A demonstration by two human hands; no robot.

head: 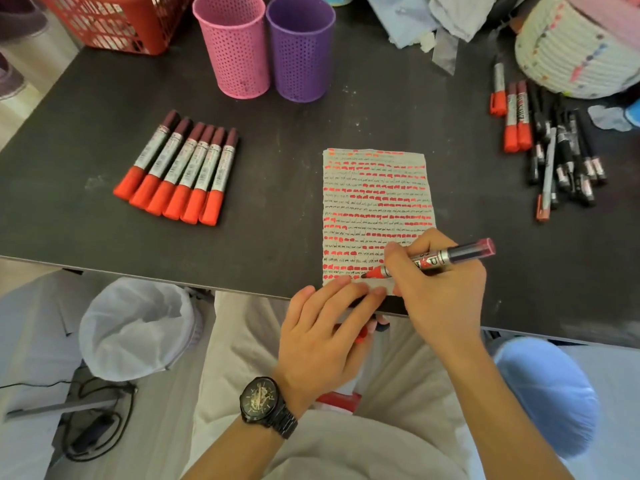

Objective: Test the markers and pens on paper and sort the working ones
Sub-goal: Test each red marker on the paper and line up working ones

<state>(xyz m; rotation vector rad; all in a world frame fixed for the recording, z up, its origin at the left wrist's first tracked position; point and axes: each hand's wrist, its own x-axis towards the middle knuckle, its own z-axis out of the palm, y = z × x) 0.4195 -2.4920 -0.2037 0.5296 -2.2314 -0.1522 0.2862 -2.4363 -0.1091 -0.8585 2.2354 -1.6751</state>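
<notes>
A sheet of paper (377, 202), covered with rows of red dashes and black scribbles, lies at the table's near edge. My right hand (440, 285) grips an uncapped red marker (446, 256), its tip touching the paper's lowest marked row. My left hand (325, 334) presses straight fingers on the paper's bottom edge, and its thumb pinches a red cap (361, 336) below the table edge. Several red-capped markers (180, 171) lie side by side to the left. A mixed pile of red markers and black pens (554, 143) lies at the right.
A pink mesh cup (235, 46) and a purple mesh cup (301, 50) stand at the back, with a red basket (114, 22) at the back left. A woven basket (575, 53) sits at the back right. A lined bin (138, 327) stands on the floor at the left.
</notes>
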